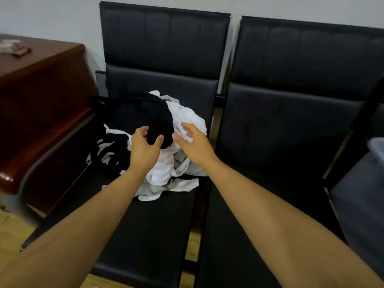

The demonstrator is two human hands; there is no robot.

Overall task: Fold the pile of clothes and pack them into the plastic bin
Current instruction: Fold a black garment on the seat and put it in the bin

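Observation:
A pile of clothes (166, 173) in black and white lies crumpled on the left black chair seat (149, 229). A black garment (143, 115) tops the pile, with white cloth (187, 115) beside it. My left hand (143, 146) hovers over the black garment, fingers spread and slightly bent, holding nothing. Over the white cloth, my right hand (193, 142) reaches with fingers extended and empty. At the right edge a translucent plastic bin (377, 148) shows only in part.
A second black chair (280, 132) stands to the right with a bare seat. A brown wooden desk (41, 84) sits on the left with small items (14, 47) on top. A white wall is behind, and wooden floor (12, 229) shows below.

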